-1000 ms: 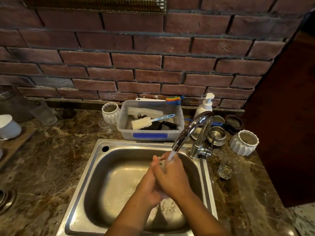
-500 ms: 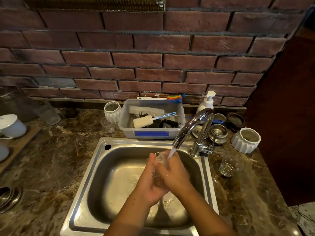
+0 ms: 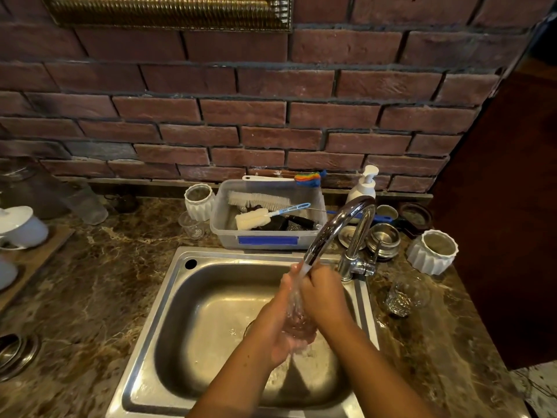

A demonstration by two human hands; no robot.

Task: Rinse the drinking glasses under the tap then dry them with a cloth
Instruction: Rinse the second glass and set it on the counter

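Both hands shifted slightly under the tap [image 3: 337, 233] since the earlier frame. Left hand [image 3: 280, 324] and right hand [image 3: 324, 292] clasped a drinking glass [image 3: 298, 321] in the stream, above the sink [image 3: 180, 297]. Rinsing step judged underway; next needs a drying cloth, none visible.

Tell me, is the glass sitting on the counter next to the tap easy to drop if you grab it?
Probably a bit. The clear glass looks smooth and stands on dark marble countertop beside the running tap, so it may be wet and slippery. It appears thick at the base, so likely heavy for its size and steady, yet it would probably break if dropped.
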